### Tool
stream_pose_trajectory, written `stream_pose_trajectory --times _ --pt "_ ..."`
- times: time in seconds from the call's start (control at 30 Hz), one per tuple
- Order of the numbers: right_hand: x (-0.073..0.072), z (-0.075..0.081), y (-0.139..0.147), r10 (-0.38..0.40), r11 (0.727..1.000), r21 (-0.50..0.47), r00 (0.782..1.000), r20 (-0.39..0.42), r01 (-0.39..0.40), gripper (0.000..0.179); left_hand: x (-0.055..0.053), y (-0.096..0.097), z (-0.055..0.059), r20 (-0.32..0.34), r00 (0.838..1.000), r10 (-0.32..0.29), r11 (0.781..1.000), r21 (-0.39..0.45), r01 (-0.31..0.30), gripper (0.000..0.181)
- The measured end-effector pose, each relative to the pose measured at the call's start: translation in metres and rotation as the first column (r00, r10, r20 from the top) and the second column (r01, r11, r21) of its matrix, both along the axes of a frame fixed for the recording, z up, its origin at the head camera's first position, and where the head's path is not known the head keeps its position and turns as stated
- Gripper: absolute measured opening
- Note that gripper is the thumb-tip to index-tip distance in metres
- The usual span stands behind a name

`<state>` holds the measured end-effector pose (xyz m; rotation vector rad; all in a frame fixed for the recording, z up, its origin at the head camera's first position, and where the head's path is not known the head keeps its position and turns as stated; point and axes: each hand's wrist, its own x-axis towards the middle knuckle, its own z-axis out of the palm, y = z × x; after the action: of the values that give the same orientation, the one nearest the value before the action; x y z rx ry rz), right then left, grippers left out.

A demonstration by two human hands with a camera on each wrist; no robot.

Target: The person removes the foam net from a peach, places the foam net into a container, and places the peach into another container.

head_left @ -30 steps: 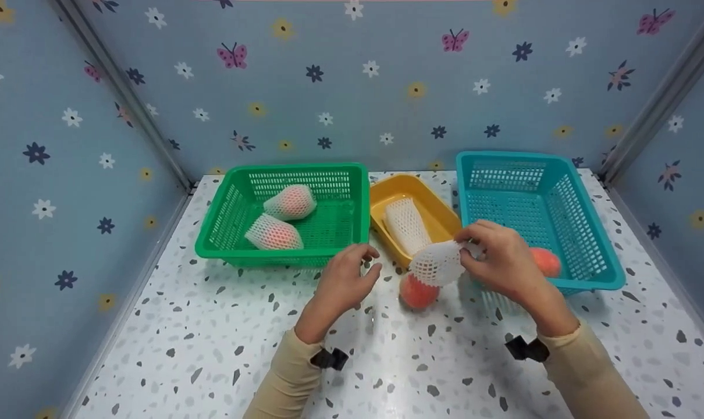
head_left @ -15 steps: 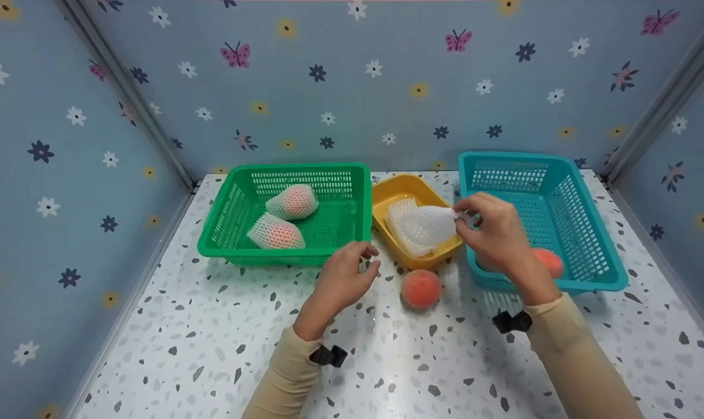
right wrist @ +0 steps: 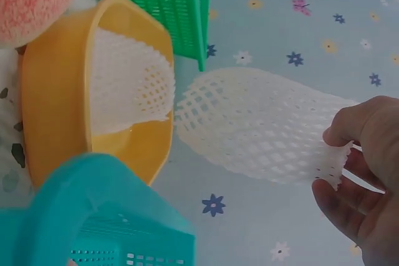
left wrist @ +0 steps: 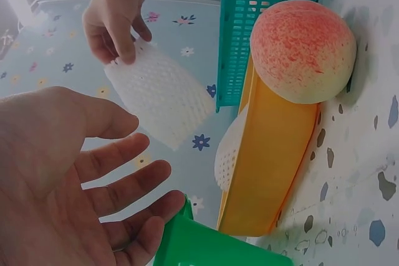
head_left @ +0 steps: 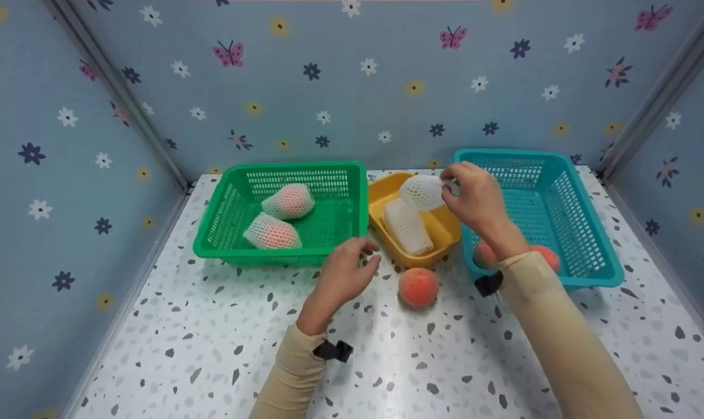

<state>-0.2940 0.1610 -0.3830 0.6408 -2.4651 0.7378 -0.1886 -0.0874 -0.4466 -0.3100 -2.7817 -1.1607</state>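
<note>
My right hand [head_left: 474, 198] pinches one end of a white foam fruit net [right wrist: 262, 126] and holds it up over the back of the yellow tray [head_left: 381, 192]. The net hangs without fruit inside. Another foam net [head_left: 407, 227] lies flat in that tray. A bare pink peach [head_left: 419, 287] rests on the table just in front of the tray. Beside the front right corner of the green basket [head_left: 282, 254], my left hand [head_left: 346, 267] is held with relaxed, spread fingers and nothing in them, as the left wrist view [left wrist: 81, 179] shows.
Two peaches in foam nets, one behind [head_left: 294, 201] the other [head_left: 273, 233], lie in the green basket. The blue basket [head_left: 590, 233] at right holds bare peaches [head_left: 544, 258], partly behind my right forearm. A patterned wall [head_left: 352, 87] stands close behind the containers.
My right hand has lifted the foam net off the peach on the table and carried it back over the yellow tray. The left hand has stayed nearly still.
</note>
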Motion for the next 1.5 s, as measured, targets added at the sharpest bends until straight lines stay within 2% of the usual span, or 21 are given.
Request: stream_pose_trajectory --times 0.23,0.47,0.57,0.73,0.9,1.0,1.17,1.33,1.5 --pt "-0.021 -0.01 -0.012 0.012 0.998 0.066 0.998 0.062 -0.016 0.007 0.001 0.0 0.002 -0.026 1.0 -0.002 1.0 0.024 0.003 0.016" --pt "-0.028 -0.019 -0.015 0.02 0.991 0.124 0.985 0.169 -0.041 0.011 0.0 0.006 0.007 -0.049 0.998 -0.049 0.995 0.082 0.053 0.013" --pt "-0.027 -0.023 -0.014 0.013 0.983 0.175 0.964 0.266 -0.062 0.013 0.001 0.009 0.008 -0.039 0.997 -0.069 0.994 0.085 0.072 0.01" --pt "-0.025 -0.028 -0.015 -0.024 0.966 0.244 0.908 0.419 -0.086 0.016 0.001 0.014 0.006 -0.014 0.996 -0.086 0.993 0.077 0.087 0.009" --pt "-0.025 -0.034 -0.015 -0.062 0.952 0.288 0.862 0.502 -0.099 0.018 0.001 0.017 0.004 -0.029 0.994 -0.108 0.991 0.079 0.11 0.013" --pt "-0.027 -0.037 -0.015 -0.083 0.943 0.317 0.843 0.531 -0.106 0.019 0.0 0.019 0.002 -0.036 0.992 -0.119 0.989 0.083 0.121 0.012" --pt "-0.027 -0.04 -0.023 -0.117 0.914 0.385 0.827 0.55 -0.127 0.02 0.001 0.02 0.0 -0.007 0.99 -0.139 0.986 0.091 0.139 0.013" --pt "-0.025 -0.045 -0.032 -0.115 0.884 0.436 0.827 0.55 -0.167 0.018 0.004 0.02 -0.004 0.017 0.989 -0.146 0.985 0.1 0.144 0.009" --pt "-0.02 -0.051 -0.037 -0.119 0.869 0.455 0.81 0.574 -0.195 0.015 0.006 0.019 -0.007 0.05 0.986 -0.157 0.984 0.093 0.152 0.01"
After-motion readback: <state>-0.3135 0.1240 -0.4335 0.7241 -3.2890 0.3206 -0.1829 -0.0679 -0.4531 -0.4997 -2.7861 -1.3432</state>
